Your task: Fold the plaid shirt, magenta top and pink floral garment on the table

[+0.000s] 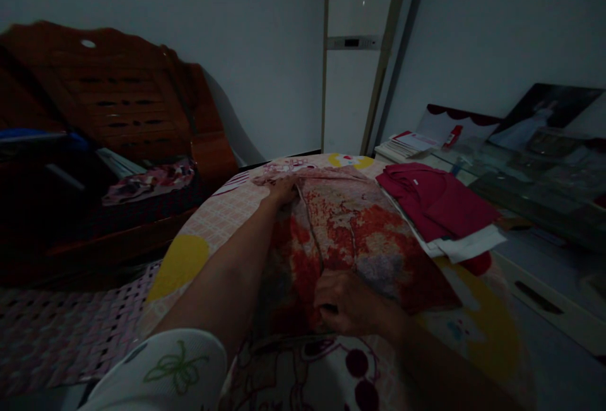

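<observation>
A red and grey patterned garment lies spread on a pink cartoon-print cover. My left hand reaches to the garment's far left corner with its fingers closed on the fabric. My right hand pinches the garment's near edge close to my body. A fold line runs through the cloth between the two hands.
A folded magenta garment rests on white cloth at the right. A carved wooden bench with a floral cloth stands at the left. A glass-topped table with papers is at the right, and a tall white air conditioner behind.
</observation>
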Motion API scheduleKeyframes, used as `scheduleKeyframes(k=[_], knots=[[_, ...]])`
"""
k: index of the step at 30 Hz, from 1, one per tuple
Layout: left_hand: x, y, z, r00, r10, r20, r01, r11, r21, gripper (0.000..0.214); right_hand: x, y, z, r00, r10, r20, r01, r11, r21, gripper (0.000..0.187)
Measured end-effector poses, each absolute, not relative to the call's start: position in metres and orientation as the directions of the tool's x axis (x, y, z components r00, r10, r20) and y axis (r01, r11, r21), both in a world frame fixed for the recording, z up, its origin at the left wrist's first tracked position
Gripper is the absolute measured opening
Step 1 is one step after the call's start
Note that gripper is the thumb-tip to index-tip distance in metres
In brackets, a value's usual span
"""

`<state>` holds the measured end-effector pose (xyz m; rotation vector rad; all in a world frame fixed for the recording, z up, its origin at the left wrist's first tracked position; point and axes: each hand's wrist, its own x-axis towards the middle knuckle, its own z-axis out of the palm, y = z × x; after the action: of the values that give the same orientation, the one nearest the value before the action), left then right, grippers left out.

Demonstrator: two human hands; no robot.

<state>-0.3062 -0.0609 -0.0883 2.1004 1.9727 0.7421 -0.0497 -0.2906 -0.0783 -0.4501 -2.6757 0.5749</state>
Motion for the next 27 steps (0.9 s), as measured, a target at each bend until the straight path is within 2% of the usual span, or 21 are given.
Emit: scheduleKeyframes(k=[3, 6, 8, 11, 14, 16, 18, 21, 23, 25, 27], knots=[[-0.303, -0.064, -0.086, -0.008, 0.958, 0.286, 0.942, -0.089, 0.324, 0.046, -0.050, -0.290, -0.081, -0.878, 0.379, 0.293, 0.220, 0.863, -0.455, 0.016], [-0.296, -0.061, -0.082, -0.015, 0.939, 0.343, 0.941, -0.102, 0.323, 0.045, -0.050, -0.289, -0.081, -0.878, 0.381, 0.290, 0.221, 0.860, -0.459, 0.015], [-0.292, -0.058, -0.082, 0.024, 0.946, 0.323, 0.921, -0.147, 0.361, 0.053, -0.049, -0.289, -0.080, -0.882, 0.383, 0.276, 0.228, 0.858, -0.461, 0.015], [-0.289, -0.054, -0.086, 0.090, 0.966, 0.241, 0.852, -0.200, 0.483, 0.063, -0.049, -0.289, -0.080, -0.879, 0.390, 0.274, 0.232, 0.853, -0.467, 0.014], [-0.290, -0.054, -0.089, -0.005, 0.947, 0.321, 0.774, -0.200, 0.601, 0.054, -0.049, -0.289, -0.081, -0.873, 0.397, 0.284, 0.228, 0.846, -0.481, 0.014], [-0.292, -0.057, -0.089, -0.117, 0.908, 0.403, 0.747, -0.186, 0.638, 0.044, -0.050, -0.289, -0.081, -0.871, 0.401, 0.283, 0.231, 0.844, -0.484, 0.015], [-0.293, -0.061, -0.088, -0.161, 0.895, 0.416, 0.747, -0.164, 0.644, 0.031, -0.051, -0.289, -0.080, -0.869, 0.404, 0.285, 0.234, 0.845, -0.481, 0.016], [-0.290, -0.070, -0.091, 0.058, 0.957, 0.285, 0.792, -0.217, 0.570, 0.017, -0.050, -0.288, -0.081, -0.867, 0.396, 0.303, 0.219, 0.849, -0.481, 0.016], [-0.286, -0.077, -0.096, 0.223, 0.956, 0.193, 0.816, -0.291, 0.499, 0.019, -0.049, -0.286, -0.084, -0.863, 0.395, 0.316, 0.213, 0.850, -0.482, 0.016], [-0.282, -0.082, -0.102, 0.271, 0.946, 0.177, 0.835, -0.322, 0.445, 0.029, -0.046, -0.283, -0.086, -0.857, 0.404, 0.319, 0.222, 0.849, -0.480, 0.017], [-0.280, -0.085, -0.105, 0.246, 0.950, 0.193, 0.847, -0.308, 0.433, 0.036, -0.043, -0.281, -0.087, -0.858, 0.411, 0.307, 0.230, 0.843, -0.486, 0.019]])
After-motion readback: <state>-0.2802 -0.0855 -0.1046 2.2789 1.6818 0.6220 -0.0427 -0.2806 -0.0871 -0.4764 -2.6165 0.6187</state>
